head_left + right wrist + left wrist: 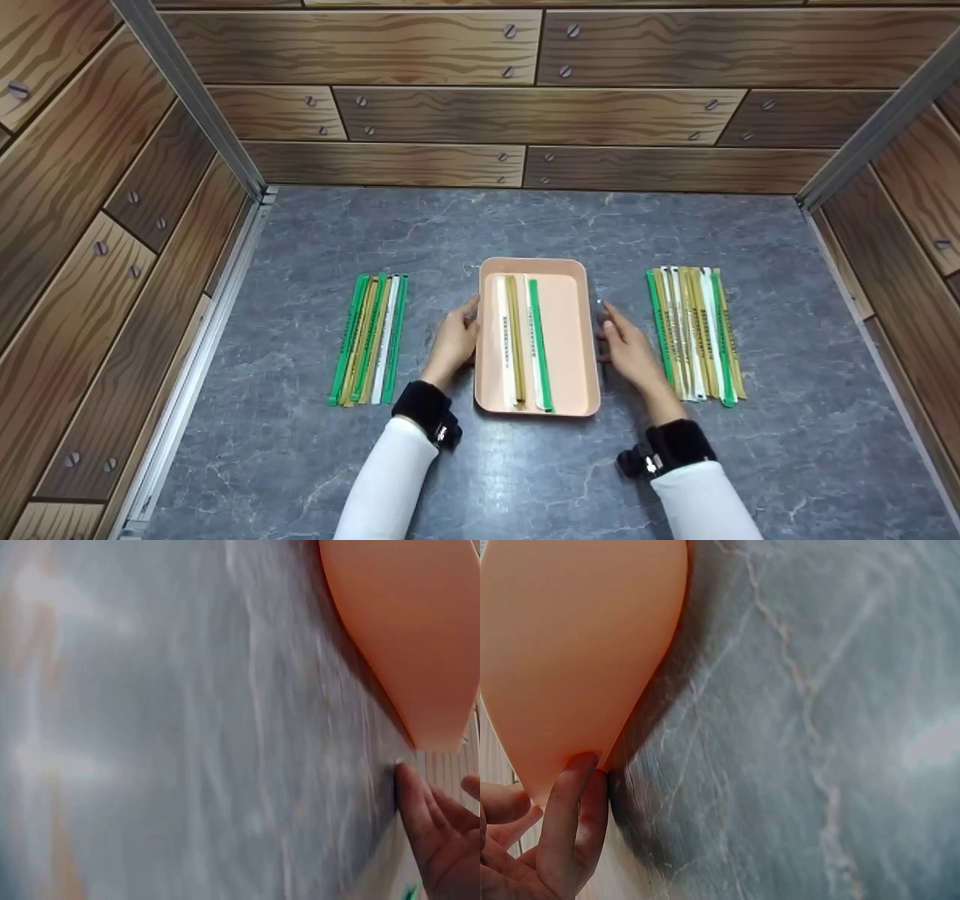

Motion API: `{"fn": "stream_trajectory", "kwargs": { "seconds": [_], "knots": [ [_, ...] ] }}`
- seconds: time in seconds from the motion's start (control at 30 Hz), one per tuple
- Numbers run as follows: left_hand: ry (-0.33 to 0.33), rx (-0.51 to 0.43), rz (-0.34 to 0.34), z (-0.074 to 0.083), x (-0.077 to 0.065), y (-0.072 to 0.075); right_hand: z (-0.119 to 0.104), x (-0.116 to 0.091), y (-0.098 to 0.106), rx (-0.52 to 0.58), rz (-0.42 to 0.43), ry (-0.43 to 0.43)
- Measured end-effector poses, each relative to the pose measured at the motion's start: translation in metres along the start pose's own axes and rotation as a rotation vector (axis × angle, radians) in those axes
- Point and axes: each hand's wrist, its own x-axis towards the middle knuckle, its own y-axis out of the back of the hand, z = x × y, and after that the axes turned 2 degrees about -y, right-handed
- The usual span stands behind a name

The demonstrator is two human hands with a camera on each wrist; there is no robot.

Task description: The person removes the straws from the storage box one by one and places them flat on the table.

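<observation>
A pink tray (571,337) sits on the grey table in the head view. In it lie a white wrapped stick (504,330), a gold one (514,337), another white one (534,345) and a green one (540,345), all long, slim and roughly parallel. My left hand (454,339) is at the tray's left side; in the left wrist view its fingertips (579,765) touch the outer wall. To the tray's right, my right hand (628,351) has its fingers extended, and the right wrist view shows a gap between them and the tray wall (420,637).
Left of the tray lies a row of green, gold and white wrapped sticks (369,337). A larger row of similar sticks (696,334) lies beyond my right hand. Wood-patterned panels (435,49) enclose the table at the back and both sides.
</observation>
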Motion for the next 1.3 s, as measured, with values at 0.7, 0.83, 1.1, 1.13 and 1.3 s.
{"fn": "stream_trajectory", "kwargs": {
  "seconds": [0.7,0.83,1.1,1.13,1.3],
  "knots": [
    [-0.047,0.093,0.147,0.016,-0.007,0.0,0.003,0.007,-0.021,0.043,0.074,0.102],
    [-0.117,0.198,0.23,0.035,-0.016,-0.001,0.002,0.007,-0.023,0.048,0.109,0.119],
    [-0.297,0.246,0.102,0.059,-0.034,-0.015,0.002,0.007,-0.027,-0.003,0.128,0.097],
    [-0.29,0.269,0.065,0.059,-0.036,-0.017,0.002,0.007,-0.027,0.0,0.128,0.094],
    [-0.227,0.383,-0.094,0.054,-0.042,-0.027,0.001,0.006,-0.03,0.021,0.14,0.093]
  ]
}}
